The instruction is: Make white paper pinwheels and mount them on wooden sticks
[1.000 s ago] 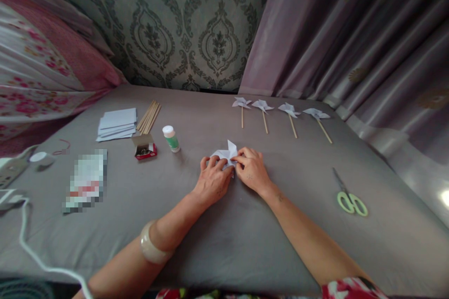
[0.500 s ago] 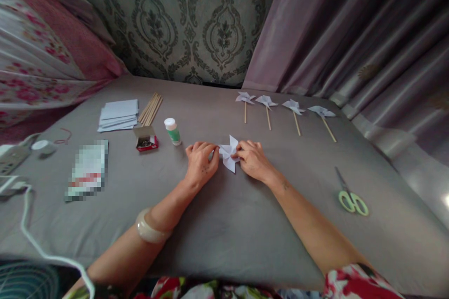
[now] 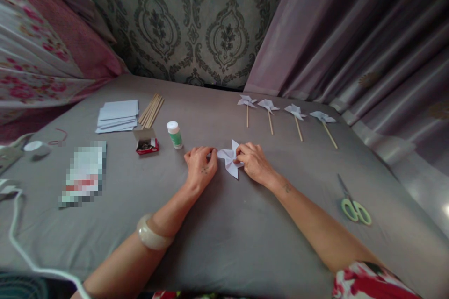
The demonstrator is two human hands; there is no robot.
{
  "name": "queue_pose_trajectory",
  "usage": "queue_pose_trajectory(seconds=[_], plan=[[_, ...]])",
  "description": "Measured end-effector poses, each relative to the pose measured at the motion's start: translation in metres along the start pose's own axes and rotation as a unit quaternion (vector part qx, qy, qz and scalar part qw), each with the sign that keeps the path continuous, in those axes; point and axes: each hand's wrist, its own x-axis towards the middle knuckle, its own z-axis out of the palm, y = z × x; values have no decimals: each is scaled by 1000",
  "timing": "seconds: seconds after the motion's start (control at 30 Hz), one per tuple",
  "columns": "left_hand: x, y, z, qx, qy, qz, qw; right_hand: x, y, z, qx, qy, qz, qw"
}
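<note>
A white folded paper pinwheel [image 3: 230, 162] lies between my hands over the grey cloth, its pointed blades spread out. My right hand [image 3: 256, 162] grips it near the centre, thumb and fingers pressed on the paper. Beside its left blade tip is my left hand [image 3: 201, 168], fingers curled and thumb and forefinger brought together; whether something small is in that pinch is hidden. A green-and-white glue bottle [image 3: 175, 136] stands upright just beyond my left hand. Left of it sits an open small red box [image 3: 147, 147] with small metal pieces inside.
Several finished pinwheels on sticks [image 3: 295, 112] lie in a row at the back right. Scissors [image 3: 354, 208] with pale green handles rest at right. At back left are a stack of paper [image 3: 117, 114] and wooden sticks [image 3: 150, 111]. A blurred packet [image 3: 84, 173] and white cable [image 3: 17, 243] lie left.
The view has shifted slightly. My left fingertips have drawn a little away from the pinwheel's left blade, while my right hand keeps its grip on the pinwheel.
</note>
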Motion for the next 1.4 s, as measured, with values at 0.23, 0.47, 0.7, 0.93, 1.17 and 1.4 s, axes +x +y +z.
queue_pose_trajectory(seconds=[0.23,0.47,0.7,0.93,1.17,1.4], plan=[[4,-3,7,14,7,17,1000,0,-5,8,-17,14,24,999],[5,-1,3,12,9,18,1000,7,-1,-4,26,-35,78,996],[5,-1,-2,14,24,14,1000,2,13,0,126,71,146,979],[5,0,-2,28,16,18,999,-11,-5,3,42,61,113,991],[4,0,-2,31,15,21,999,-6,-19,3,-15,35,86,996],[2,-5,7,46,28,40,998,-2,-13,8,-15,24,69,997]])
